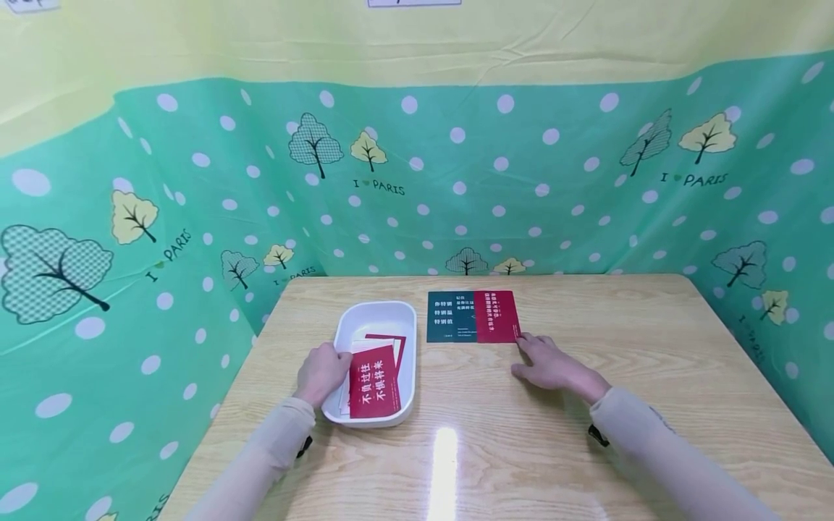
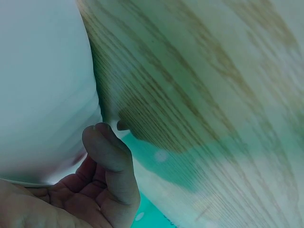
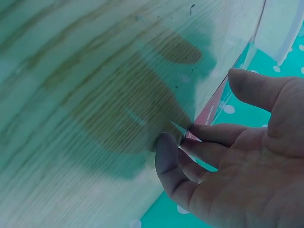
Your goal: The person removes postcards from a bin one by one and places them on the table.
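Observation:
A white plastic tub (image 1: 407,318) stands on the left of the table. My left hand (image 1: 323,373) grips its left rim, the thumb lying over the edge and the fingers curled against the outer wall (image 2: 42,85). Inside the tub lie several cards, a red card with white writing (image 1: 374,383) on top, close to my thumb. Right of the tub, a teal card (image 1: 452,318) and a red card (image 1: 498,318) lie flat side by side. My right hand (image 1: 546,363) touches the red card's lower right corner with its fingertips, its thumb held apart.
The wooden table (image 1: 625,340) has rounded far corners. A green dotted cloth with trees (image 1: 456,210) hangs behind it and along both sides. A bright light reflection (image 1: 444,470) shows on the near part of the tabletop.

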Demonstrator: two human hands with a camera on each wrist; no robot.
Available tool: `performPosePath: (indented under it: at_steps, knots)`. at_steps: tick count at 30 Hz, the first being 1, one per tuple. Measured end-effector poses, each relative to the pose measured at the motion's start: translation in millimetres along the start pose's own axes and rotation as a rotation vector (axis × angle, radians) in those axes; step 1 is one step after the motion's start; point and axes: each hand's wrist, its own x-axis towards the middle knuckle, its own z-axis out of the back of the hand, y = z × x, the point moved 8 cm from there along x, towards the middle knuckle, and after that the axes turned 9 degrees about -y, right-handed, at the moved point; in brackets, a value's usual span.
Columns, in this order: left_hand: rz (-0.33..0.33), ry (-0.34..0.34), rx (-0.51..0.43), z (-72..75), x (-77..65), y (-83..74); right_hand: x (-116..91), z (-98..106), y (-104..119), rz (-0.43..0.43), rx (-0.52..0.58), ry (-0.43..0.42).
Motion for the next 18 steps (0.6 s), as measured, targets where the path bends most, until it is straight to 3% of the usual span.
performPosePath:
  at_steps: [13,18]
  knots:
    - [-0.012,-0.002,-0.007,-0.1,0.6,-1.7,2.1,4.5,3.8,0.002,0.004,-0.025]
    - [0.007,0.006,-0.003,-1.2,-0.4,0.2,2.2,6.6,5.2,0.013,0.064,-0.047]
